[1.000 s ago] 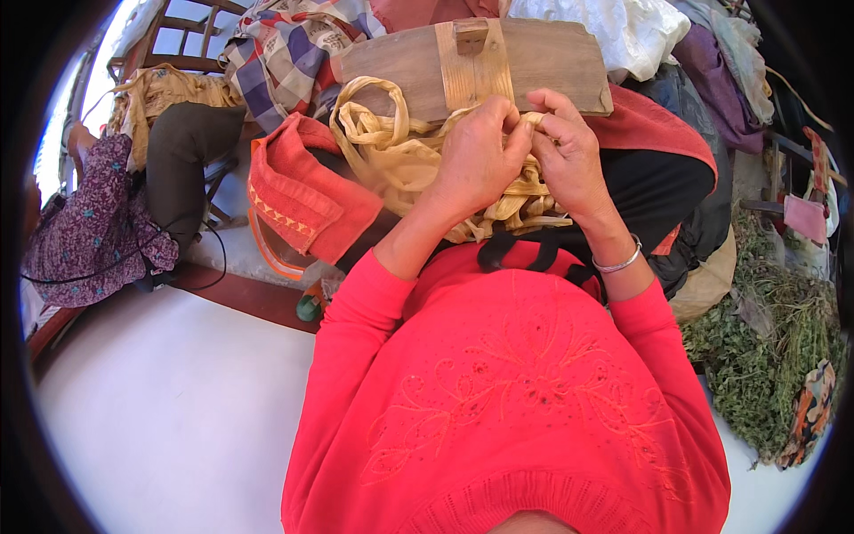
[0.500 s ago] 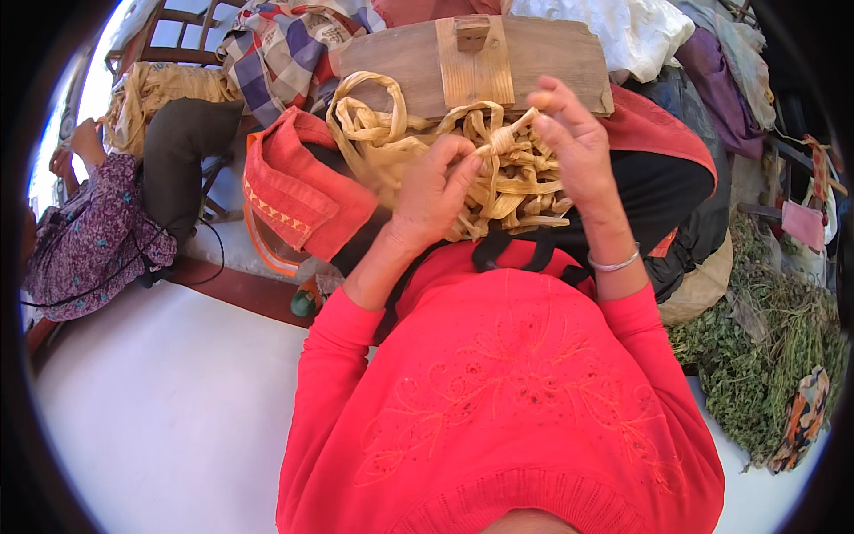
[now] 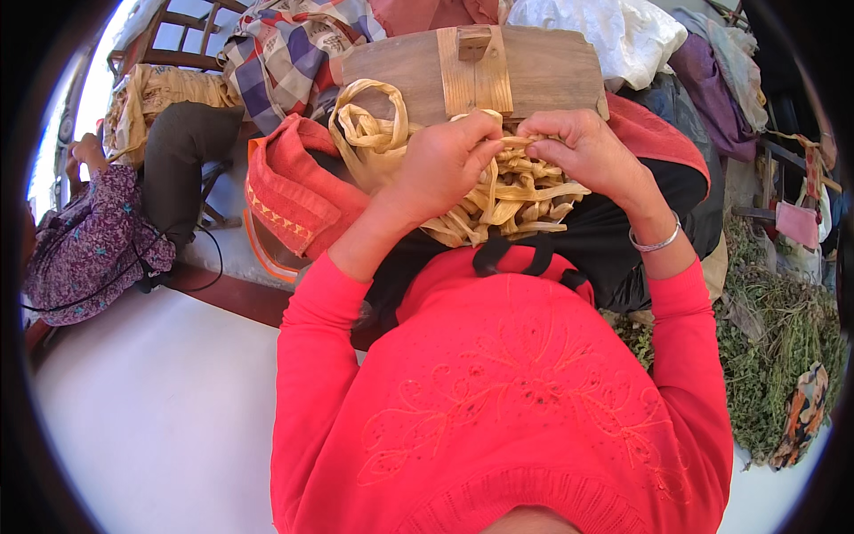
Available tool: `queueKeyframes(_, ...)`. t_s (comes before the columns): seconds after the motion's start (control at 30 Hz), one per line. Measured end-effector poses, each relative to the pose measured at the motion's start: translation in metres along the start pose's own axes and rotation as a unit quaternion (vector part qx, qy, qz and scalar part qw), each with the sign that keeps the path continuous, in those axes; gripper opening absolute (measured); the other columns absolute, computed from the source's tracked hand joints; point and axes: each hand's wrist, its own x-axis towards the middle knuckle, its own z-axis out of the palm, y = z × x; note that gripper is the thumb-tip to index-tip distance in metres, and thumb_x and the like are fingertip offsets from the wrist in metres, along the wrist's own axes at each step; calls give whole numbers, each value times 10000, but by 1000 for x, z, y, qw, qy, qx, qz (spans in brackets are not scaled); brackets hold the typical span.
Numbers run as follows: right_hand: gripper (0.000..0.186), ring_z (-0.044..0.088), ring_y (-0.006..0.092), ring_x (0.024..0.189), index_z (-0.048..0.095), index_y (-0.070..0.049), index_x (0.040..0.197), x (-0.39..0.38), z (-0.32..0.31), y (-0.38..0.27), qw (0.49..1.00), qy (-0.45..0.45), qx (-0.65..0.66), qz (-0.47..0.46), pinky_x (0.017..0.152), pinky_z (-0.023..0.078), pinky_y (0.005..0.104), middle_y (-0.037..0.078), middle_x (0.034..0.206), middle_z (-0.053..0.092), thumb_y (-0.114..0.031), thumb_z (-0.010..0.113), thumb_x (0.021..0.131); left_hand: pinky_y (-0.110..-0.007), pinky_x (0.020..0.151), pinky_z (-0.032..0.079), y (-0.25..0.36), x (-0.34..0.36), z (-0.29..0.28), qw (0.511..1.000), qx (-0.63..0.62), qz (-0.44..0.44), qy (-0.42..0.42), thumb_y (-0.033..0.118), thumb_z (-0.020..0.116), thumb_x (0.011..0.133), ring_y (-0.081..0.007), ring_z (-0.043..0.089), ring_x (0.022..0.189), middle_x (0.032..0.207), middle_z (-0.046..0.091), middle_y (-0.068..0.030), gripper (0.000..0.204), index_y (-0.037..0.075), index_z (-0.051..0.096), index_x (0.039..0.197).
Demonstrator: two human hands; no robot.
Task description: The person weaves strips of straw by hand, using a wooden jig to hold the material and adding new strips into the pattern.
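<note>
My left hand [image 3: 440, 165] is pinched on a pale straw strip, thumb against forefinger, just below the wooden board. My right hand [image 3: 583, 151] grips the same strip a short way to the right, wearing a silver bangle at the wrist. Between and beneath them lies a tangled pile of braided straw [image 3: 503, 200] on my black-clad lap, with loose loops [image 3: 363, 98] spilling to the left. A wooden board [image 3: 551, 71] with a small raised block rests behind the pile. A red towel [image 3: 294, 196] is bunched at my left.
Another person's purple patterned sleeve [image 3: 98, 240] and hands show at the far left, near a dark padded shape [image 3: 187, 156]. Checked cloth [image 3: 271, 62], a white sack [image 3: 592, 36] and purple fabric [image 3: 712, 98] surround the board. Dried green plants [image 3: 765, 347] lie at the right.
My left hand has risen slightly since half a second ago, while my right hand has dropped and turned inward. The knotted piece between them is now mostly covered by fingers.
</note>
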Motion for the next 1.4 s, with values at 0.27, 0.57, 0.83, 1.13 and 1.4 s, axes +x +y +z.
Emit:
queueKeyframes(0.27, 156, 504, 54, 678, 633, 6, 1012, 18, 14, 16, 967, 122, 217, 58, 622, 436, 224, -39, 767, 575, -86, 594, 892, -157, 513, 298, -37, 17, -17, 938, -280, -201, -28, 159, 569, 927, 1, 400, 584, 701, 560, 50, 121, 53, 625, 938)
queueKeyframes(0.57, 125, 542, 150, 658, 623, -12, 944, 61, 30, 39, 966, 256, 18, 32, 620, 452, 290, 66, 708, 583, -114, 576, 890, -189, 489, 318, -74, 41, -10, 928, -247, -276, 42, 118, 578, 901, -28, 427, 564, 687, 570, 33, 85, 44, 618, 911)
queueKeyframes(0.83, 134, 593, 317, 850, 646, -86, 945, 36, 29, 50, 903, 271, -328, -62, 718, 466, 392, 96, 989, 631, -139, 614, 827, -253, 563, 433, -95, 31, -5, 957, -126, -247, 88, 100, 604, 868, -84, 522, 609, 677, 587, -37, 107, -4, 581, 863)
queueKeyframes(1.13, 120, 541, 318, 609, 601, -63, 774, 26, 38, -3, 910, 346, -201, -113, 556, 411, 420, 131, 691, 585, -133, 590, 871, -249, 548, 442, 6, 19, 34, 866, -432, -251, 18, 125, 531, 923, -97, 536, 624, 713, 555, -16, 111, 21, 567, 940)
queueKeyframes(1.4, 174, 456, 63, 513, 686, 25, 802, -23, 55, -25, 984, -17, 168, 54, 461, 336, 233, -21, 573, 529, -42, 535, 860, -317, 587, 447, -13, 11, 7, 992, -94, -76, -43, 301, 533, 928, -134, 551, 605, 663, 592, -82, 309, 10, 624, 873)
